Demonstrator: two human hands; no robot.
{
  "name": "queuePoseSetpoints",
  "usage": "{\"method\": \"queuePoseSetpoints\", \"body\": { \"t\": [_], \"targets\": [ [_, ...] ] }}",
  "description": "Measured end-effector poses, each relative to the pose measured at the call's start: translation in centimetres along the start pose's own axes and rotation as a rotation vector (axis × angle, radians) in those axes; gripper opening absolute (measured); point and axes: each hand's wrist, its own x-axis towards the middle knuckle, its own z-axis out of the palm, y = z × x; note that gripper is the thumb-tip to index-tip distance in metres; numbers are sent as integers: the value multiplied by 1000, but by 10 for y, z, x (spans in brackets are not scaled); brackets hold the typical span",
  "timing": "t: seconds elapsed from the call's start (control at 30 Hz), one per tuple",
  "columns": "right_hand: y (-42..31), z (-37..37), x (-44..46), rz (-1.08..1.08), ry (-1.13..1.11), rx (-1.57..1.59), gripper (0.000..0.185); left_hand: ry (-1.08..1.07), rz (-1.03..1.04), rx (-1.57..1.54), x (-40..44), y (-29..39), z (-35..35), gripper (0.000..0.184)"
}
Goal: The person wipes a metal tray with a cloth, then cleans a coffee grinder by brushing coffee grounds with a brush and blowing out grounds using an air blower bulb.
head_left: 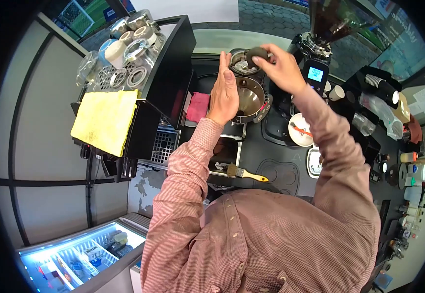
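My right hand grips a dark, round, disc-like piece whose exact kind I cannot make out. It is over the edge of a round metal part with a shiny inside. My left hand is flat, fingers straight and pointing away from me, with nothing visible in it. Just right of the left hand stands an open metal pot with a dark base and small red lights on its side. Part of its left rim is hidden by that hand.
A coffee grinder with a lit display stands at right. Left is a black machine carrying cups and a yellow cloth. A wooden-handled brush, a pink cloth and a white bowl lie around the counter.
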Motion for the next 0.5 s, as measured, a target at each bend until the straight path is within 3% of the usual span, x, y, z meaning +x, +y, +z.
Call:
{"method": "queuePoseSetpoints", "body": {
  "t": [0.07, 0.4, 0.5],
  "targets": [
    [13, 9, -19, -70, 1, 116, 37, 25, -6, -5, 0, -1, -1, 96],
    [3, 20, -36, -117, -117, -55, 35, 36, -10, -32, -2, -2, 1, 95],
    [13, 27, -33, -283, -81, -65, 33, 48, -10, -35, -4, -2, 0, 95]
  ]
}}
